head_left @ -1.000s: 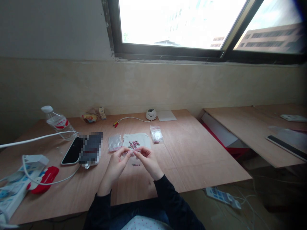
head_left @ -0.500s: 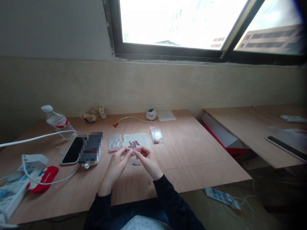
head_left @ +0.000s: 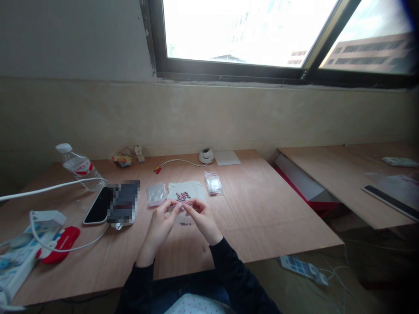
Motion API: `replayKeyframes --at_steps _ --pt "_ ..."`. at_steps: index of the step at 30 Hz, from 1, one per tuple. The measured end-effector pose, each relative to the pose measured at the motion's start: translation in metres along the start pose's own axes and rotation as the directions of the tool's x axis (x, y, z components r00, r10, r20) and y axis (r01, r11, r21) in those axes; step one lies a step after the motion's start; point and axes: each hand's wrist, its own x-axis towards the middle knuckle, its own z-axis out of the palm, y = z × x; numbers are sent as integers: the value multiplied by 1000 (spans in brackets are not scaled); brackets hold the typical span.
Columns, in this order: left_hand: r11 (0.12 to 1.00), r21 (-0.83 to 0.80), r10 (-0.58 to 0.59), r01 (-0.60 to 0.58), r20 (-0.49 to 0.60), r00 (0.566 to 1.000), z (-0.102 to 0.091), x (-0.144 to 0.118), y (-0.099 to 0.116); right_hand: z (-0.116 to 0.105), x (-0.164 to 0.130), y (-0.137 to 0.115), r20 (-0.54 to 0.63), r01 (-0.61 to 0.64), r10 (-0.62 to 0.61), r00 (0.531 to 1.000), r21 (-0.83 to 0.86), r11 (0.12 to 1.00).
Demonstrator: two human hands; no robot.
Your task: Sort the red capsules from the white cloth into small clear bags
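Left hand (head_left: 161,221) and right hand (head_left: 203,218) pinch 1 small clear zip bag (head_left: 180,207) between fingertips, just above the table (head_left: 262,209). Judged light, limp, slippery film; grip the sealed top edge.

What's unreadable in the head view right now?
- Item pinched between left hand and right hand: too small, fingertips cover it.
- Beads on the white cloth: too small to count or tell shape.
- Device beside the phone: pixelated over.
- Power strip: cut off by left edge.
- Bottle label: too small to read.
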Motion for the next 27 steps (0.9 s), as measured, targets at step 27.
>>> replayKeyframes --at_steps 27 --pt "996 -93 -28 14 -141 990 -9 -1 -2 -8 -1 -17 -70 19 -16 997 38 999"
